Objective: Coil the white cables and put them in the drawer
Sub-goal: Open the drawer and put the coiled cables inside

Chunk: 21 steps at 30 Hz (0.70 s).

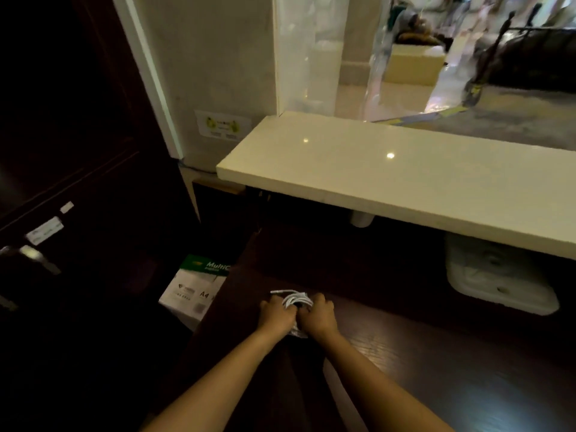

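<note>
White cables (296,299) sit bunched on the dark desk (420,353), pinched between the left hand (276,314) and right hand (318,316), both curled closed on the loops; light, limp and springy, probably best gripped across the whole bundle; no drawer is identifiable.

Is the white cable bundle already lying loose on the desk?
No, both hands, left and right, grip the white cable bundle between them.
</note>
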Tool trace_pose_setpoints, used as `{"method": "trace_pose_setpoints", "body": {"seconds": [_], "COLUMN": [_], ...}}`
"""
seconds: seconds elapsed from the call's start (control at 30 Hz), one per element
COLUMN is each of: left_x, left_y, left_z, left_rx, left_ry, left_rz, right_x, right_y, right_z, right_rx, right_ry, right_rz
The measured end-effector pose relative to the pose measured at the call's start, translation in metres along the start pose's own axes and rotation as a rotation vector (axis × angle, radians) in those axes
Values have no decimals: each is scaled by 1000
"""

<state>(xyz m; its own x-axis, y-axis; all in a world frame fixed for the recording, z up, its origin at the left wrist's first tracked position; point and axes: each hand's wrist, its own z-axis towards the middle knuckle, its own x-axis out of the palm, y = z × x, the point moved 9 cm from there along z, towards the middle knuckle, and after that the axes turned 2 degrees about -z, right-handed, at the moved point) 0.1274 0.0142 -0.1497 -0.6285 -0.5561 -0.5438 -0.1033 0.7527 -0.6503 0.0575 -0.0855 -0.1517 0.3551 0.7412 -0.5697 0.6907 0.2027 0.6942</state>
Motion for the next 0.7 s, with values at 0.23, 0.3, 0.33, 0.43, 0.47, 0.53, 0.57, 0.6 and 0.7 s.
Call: {"method": "trace_pose_setpoints", "body": {"seconds": [0.23, 0.3, 0.33, 0.43, 0.47, 0.53, 0.57, 0.6, 0.7], "left_x": [-24, -42, -54, -83, -91, -101, -103, -103, -100], "left_y": [-40, -67, -83, -130, -146, -171, -182, -191, -210], "left_z": [-21, -43, -56, -90, -105, -129, -142, -155, -191], "left_rx": [314, 421, 473, 599, 644, 729, 772, 812, 908], "left_ry": [273, 365, 384, 404, 411, 413, 421, 431, 453], "left_rz": [-7, -20, -38, -120, -146, -185, -194, -191, -151], "right_x": [-29, -48, -61, -107, -123, -151, -164, -174, -196], "right_y": [39, 61, 74, 111, 123, 141, 147, 150, 152], "right_z": [-47, -67, -77, -112, -125, -152, -167, -180, -214], "right_rx": [-119, -169, -190, -248, -275, -324, -350, -374, -424], "right_ry": [-161, -221, -261, -400, -437, -503, -524, -530, -490], "right_rz": [129, 139, 148, 163, 162, 171, 187, 204, 221]}}
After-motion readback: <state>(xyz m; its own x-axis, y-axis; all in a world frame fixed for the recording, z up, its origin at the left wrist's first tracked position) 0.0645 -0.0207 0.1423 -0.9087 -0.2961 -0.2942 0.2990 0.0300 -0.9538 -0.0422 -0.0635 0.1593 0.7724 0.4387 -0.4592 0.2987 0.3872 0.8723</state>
